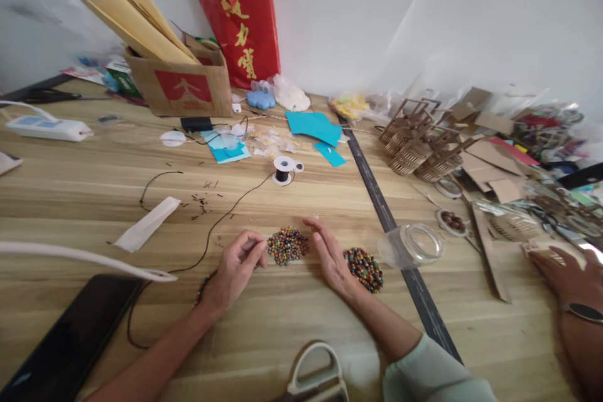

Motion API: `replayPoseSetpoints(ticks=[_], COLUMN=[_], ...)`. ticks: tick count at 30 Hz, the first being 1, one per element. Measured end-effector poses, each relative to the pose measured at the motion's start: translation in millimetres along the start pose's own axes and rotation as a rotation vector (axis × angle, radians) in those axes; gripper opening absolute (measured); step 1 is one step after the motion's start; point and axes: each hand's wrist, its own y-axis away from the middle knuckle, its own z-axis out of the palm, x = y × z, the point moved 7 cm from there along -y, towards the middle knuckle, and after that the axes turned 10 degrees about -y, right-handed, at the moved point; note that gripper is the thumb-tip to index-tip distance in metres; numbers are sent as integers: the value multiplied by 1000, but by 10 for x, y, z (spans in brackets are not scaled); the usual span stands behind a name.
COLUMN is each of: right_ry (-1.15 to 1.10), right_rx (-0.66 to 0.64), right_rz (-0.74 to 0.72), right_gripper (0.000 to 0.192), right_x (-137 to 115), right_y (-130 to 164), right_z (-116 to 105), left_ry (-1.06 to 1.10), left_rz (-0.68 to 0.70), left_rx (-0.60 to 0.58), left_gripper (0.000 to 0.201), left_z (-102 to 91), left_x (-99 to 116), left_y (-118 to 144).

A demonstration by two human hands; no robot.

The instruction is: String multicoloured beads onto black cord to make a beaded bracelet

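2 piles of small mixed-colour beads on a wooden table (pixel 301 326). First bead pile (pixel 287 245) between the 2 hands, just beside both. Second bead pile (pixel 363 269) to the right of the right hand (pixel 330 257), touching or nearly touching its outer edge near the wrist.

Left hand (pixel 234 270) resting on the table, fingers curled, thumb and forefinger pinched together at the left rim of the first bead pile; whether a bead sits in the pinch too small to tell. Dark cord (pixel 221 213) running from under that hand up the table to a white spool (pixel 283 170), with a short string of beads (pixel 203 287) showing beside the left wrist.

Right hand flat and open, on its edge, fingers together and stretched toward the first bead pile, holding nothing, palm facing the pile.

Clear plastic jar (pixel 411 245) lying on its side just right of the second bead pile, mouth toward the camera, on a dark strip (pixel 377 201) across the table. Dark tablet (pixel 70 339) at the lower left, white paper strip (pixel 147 224) further up. Cardboard box (pixel 186 85) and red bag (pixel 238 12) at the back. Blue paper pieces (pixel 315 125) near the spool. Another person's hand (pixel 568 273) with a wristwatch at the far right edge, well apart from the beads.
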Motion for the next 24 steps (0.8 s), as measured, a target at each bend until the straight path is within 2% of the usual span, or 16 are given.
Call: replayPoseSetpoints(ticks=[6, 10, 13, 16, 21, 24], right_ry=[-94, -18, 145, 361, 789, 951], right_rx=[26, 15, -23, -159, -349, -433], right_rz=[42, 16, -37, -77, -13, 29], right_gripper=[35, 28, 18, 7, 14, 13], right_x=[49, 26, -64, -174, -273, -285], right_y=[-24, -43, -69, -83, -48, -22], right_z=[-20, -29, -54, -22, 45, 100], left_ry=[73, 93, 113, 103, 76, 72], left_rz=[-61, -58, -45, -60, -95, -91], left_rx=[-86, -83, -72, -105, -143, -190], left_gripper=[21, 20, 19, 21, 22, 22], left_z=[2, -96, -171, -195, -232, -242], left_x=[27, 40, 112, 238, 409, 458], left_y=[-41, -57, -65, -70, -61, -39])
